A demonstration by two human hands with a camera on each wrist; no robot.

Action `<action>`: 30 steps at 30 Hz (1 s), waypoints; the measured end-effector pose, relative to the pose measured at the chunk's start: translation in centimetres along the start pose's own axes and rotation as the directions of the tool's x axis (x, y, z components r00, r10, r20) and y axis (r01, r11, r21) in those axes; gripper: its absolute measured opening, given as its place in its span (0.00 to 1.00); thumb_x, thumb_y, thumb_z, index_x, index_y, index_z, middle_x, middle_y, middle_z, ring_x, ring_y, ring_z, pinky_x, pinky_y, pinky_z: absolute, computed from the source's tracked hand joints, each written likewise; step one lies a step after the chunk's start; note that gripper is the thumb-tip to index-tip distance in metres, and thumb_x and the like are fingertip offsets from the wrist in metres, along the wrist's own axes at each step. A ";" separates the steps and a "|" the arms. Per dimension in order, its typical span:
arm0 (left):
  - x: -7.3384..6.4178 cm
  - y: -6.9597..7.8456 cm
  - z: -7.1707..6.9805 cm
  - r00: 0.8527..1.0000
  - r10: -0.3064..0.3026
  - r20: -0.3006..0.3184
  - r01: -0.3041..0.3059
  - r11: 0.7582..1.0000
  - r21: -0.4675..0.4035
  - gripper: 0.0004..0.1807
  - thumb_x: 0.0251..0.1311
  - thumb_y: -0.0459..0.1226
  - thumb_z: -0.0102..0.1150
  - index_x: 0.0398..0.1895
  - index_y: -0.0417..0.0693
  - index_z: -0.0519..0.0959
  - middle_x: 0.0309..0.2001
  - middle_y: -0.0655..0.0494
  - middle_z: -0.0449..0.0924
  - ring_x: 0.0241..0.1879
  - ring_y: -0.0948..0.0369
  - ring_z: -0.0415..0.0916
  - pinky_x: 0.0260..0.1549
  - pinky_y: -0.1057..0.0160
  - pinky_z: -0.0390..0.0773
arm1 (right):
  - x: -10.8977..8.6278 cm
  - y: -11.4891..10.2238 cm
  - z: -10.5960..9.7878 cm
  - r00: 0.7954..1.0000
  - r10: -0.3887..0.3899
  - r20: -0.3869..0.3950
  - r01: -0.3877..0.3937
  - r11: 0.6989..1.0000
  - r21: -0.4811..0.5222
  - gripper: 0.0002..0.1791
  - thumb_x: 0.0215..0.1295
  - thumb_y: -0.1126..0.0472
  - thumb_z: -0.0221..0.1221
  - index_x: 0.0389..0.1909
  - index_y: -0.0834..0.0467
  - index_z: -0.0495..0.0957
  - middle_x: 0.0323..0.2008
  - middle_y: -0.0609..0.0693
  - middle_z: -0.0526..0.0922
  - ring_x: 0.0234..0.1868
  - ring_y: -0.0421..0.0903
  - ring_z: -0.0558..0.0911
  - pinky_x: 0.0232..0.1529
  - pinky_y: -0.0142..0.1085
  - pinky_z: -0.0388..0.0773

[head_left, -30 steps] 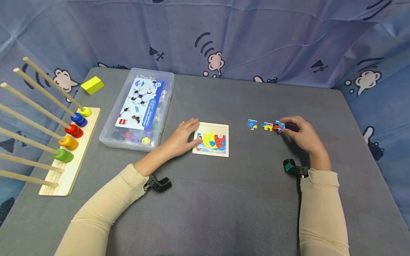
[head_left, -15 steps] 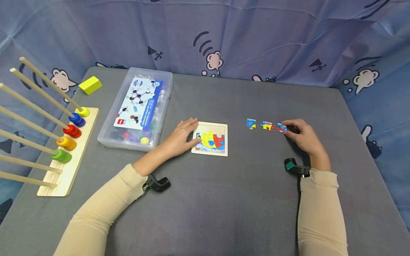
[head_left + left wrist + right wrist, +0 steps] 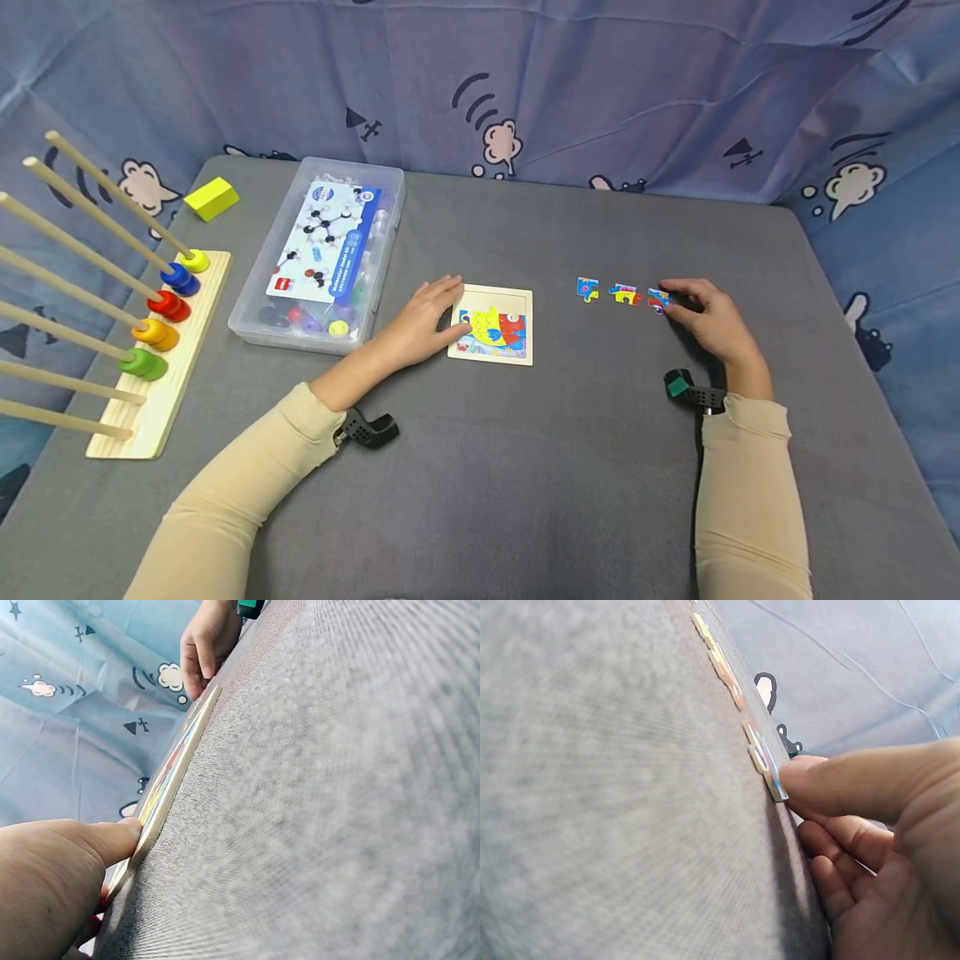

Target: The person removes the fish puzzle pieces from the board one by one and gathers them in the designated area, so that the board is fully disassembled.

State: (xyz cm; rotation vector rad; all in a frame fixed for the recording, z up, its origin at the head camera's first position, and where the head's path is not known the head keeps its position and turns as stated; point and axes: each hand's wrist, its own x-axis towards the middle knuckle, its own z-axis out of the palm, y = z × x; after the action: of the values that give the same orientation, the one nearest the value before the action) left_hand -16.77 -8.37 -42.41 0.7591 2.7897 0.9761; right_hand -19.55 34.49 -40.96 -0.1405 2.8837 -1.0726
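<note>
A square wooden puzzle board (image 3: 491, 362) lies flat, partly filled with a yellow, red and blue picture. At its left side my left hand (image 3: 420, 327) holds it, the thumb over the edge in the left wrist view; the other fingers are partly hidden there. To the right, three loose puzzle pieces lie in a row: a blue piece (image 3: 587, 289), a yellow-and-red piece (image 3: 625, 294) and a blue-and-red piece (image 3: 657, 300). My right hand (image 3: 712, 321) pinches the right end of the blue-and-red piece, which lies on the table in the right wrist view.
A clear plastic box (image 3: 247, 321) with a molecular model label stands left of the board. Farther left is a wooden peg rack (image 3: 150, 433) with coloured rings on tall rods. A yellow block (image 3: 212, 199) sits at the back left. A patterned curtain (image 3: 645, 92) hangs behind the grey table (image 3: 510, 483).
My right hand has drawn the blue-and-red piece slightly right, so a gap now parts it from the yellow-and-red piece. The left hand has stayed at the board.
</note>
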 end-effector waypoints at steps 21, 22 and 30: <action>0.2 0.1 0.0 1.000 0.011 0.011 -0.011 0.999 0.032 0.34 0.63 0.44 0.57 0.67 0.32 0.63 0.70 0.40 0.58 0.72 0.49 0.51 0.73 0.48 0.47 | 0.5 -6.9 2.4 0.977 -0.113 0.181 0.089 0.987 0.135 0.29 0.67 0.59 0.57 0.66 0.63 0.64 0.65 0.62 0.66 0.66 0.60 0.66 0.63 0.55 0.65; 0.2 0.1 0.0 1.000 0.011 0.013 -0.012 0.999 0.035 0.34 0.63 0.44 0.56 0.67 0.32 0.62 0.71 0.41 0.58 0.73 0.49 0.51 0.73 0.48 0.47 | 0.5 -7.3 2.7 0.974 -0.127 0.188 0.101 0.985 0.142 0.29 0.67 0.60 0.57 0.66 0.63 0.64 0.64 0.62 0.67 0.65 0.60 0.66 0.63 0.55 0.65; -0.4 0.8 -0.5 0.998 -0.004 0.066 -0.001 0.998 0.066 0.37 0.64 0.46 0.55 0.69 0.33 0.59 0.73 0.41 0.52 0.73 0.49 0.47 0.73 0.48 0.46 | 0.6 -11.4 5.6 0.934 -0.260 0.246 0.219 0.959 0.182 0.27 0.66 0.64 0.58 0.64 0.67 0.66 0.62 0.62 0.69 0.64 0.60 0.68 0.66 0.53 0.64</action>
State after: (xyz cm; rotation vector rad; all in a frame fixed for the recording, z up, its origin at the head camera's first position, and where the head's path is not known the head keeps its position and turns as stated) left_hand -16.21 -8.32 -41.60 0.7824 2.7771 0.8469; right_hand -18.89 22.19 -37.79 -0.5953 2.5788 -1.1995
